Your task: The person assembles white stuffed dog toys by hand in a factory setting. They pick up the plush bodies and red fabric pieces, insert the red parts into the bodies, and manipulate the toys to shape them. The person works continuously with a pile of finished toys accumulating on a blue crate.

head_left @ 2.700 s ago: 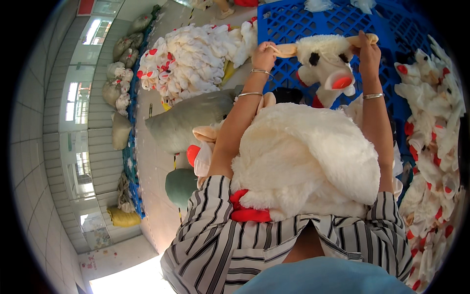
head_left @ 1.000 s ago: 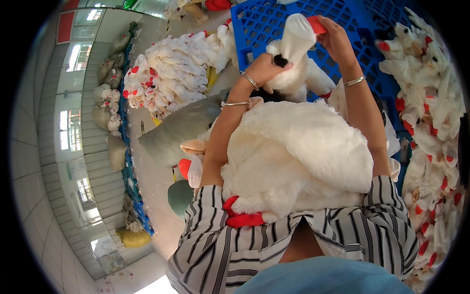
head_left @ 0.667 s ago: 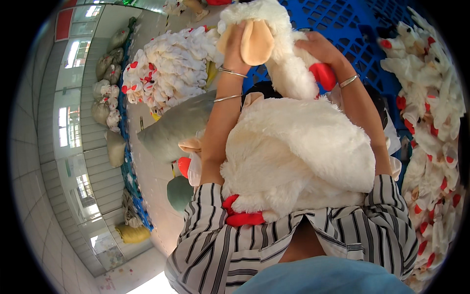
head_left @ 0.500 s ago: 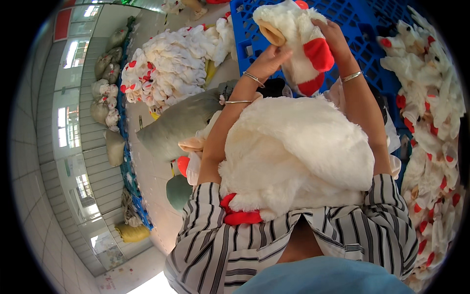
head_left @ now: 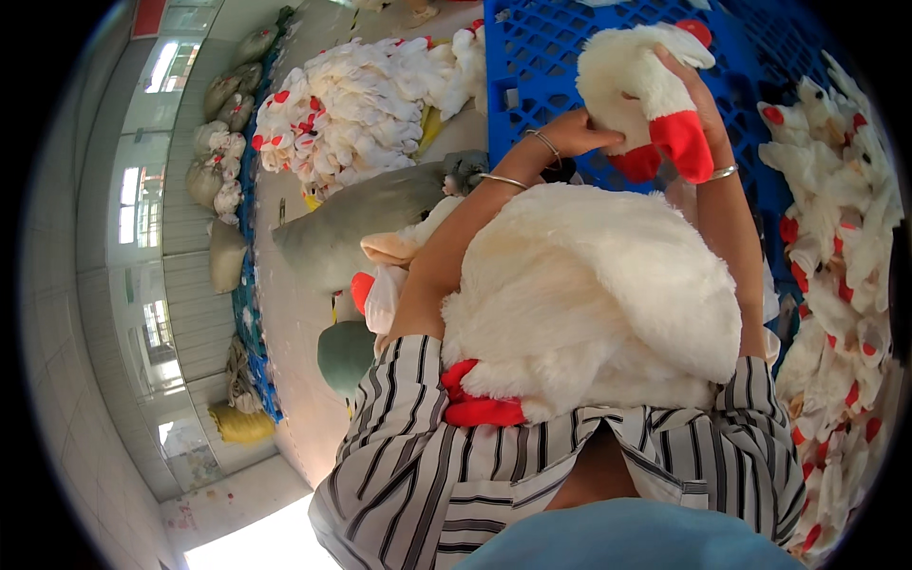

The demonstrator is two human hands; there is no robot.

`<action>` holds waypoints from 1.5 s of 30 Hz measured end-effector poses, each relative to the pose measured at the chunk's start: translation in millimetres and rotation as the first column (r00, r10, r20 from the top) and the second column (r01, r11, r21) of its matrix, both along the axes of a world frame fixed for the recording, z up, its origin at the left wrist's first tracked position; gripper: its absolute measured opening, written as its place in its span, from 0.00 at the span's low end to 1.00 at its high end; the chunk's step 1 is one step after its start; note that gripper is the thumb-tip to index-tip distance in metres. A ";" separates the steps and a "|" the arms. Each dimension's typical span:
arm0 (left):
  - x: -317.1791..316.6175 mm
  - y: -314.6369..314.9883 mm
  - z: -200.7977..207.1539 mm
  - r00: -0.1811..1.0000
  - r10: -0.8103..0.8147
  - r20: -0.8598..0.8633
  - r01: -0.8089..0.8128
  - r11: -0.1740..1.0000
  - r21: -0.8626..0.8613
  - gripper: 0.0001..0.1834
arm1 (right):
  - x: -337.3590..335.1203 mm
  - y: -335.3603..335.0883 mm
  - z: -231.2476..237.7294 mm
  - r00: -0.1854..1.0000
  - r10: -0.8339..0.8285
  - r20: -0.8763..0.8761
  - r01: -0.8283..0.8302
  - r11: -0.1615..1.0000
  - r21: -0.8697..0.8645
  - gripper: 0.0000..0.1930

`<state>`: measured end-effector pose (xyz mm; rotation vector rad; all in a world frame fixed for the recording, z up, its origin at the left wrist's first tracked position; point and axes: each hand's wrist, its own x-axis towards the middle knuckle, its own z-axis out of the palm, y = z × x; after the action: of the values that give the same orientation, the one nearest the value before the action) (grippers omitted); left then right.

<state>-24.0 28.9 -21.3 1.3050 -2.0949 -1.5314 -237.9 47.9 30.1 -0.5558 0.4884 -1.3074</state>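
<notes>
A small white plush skin with red feet (head_left: pixel 627 81) is up in front of me over the blue pallet. My left hand (head_left: pixel 575 133) grips its lower left edge, with the thumb against the fur and the fingers partly hidden behind. On the other side, my right hand (head_left: pixel 692 81) is closed round the fur beside a red foot. A small slit or hole shows in the white fur between the hands. Across my lap lies a large white furry plush piece (head_left: pixel 589 285) with red fabric parts (head_left: pixel 475 399) at its lower left, touching my striped shirt.
A blue plastic pallet (head_left: pixel 532 62) stands ahead. White-and-red plush skins form a heap (head_left: pixel 351 114) at the far left and a long pile (head_left: pixel 836 313) at the right. A grey-green sack (head_left: pixel 370 223) and a green round object (head_left: pixel 347 359) are at my left.
Both hands have moved right with the small plush skin and turned it. Its tan part, facing up-left before, is now out of sight, and the red feet point downward.
</notes>
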 end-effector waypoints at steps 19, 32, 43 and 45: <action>60.8 -32.5 -3.6 0.573 0.675 -0.465 -0.772 0.634 -0.032 0.20 | -30.5 -67.9 -72.0 0.957 -0.194 -0.216 0.212 0.975 0.065 0.20; 63.9 -27.6 41.3 0.420 0.607 -0.675 -0.528 0.768 0.362 0.09 | -18.2 -67.0 -64.0 0.222 -0.443 -0.869 0.205 0.892 -0.402 0.21; 76.7 -31.1 36.1 0.784 0.588 -0.199 -0.604 0.649 -0.462 0.17 | -7.9 -55.9 -53.2 0.544 -0.364 -0.756 0.308 0.925 -0.224 0.24; 85.7 -35.1 24.4 0.755 0.655 -0.034 -0.615 0.689 -0.384 0.19 | -12.7 -58.8 -54.5 0.487 -0.397 -0.778 0.333 0.908 -0.254 0.24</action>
<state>61.7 -6.3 3.1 1.7274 -1.5860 -0.7303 -250.6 -11.0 -24.4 -1.1901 1.4226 -1.4159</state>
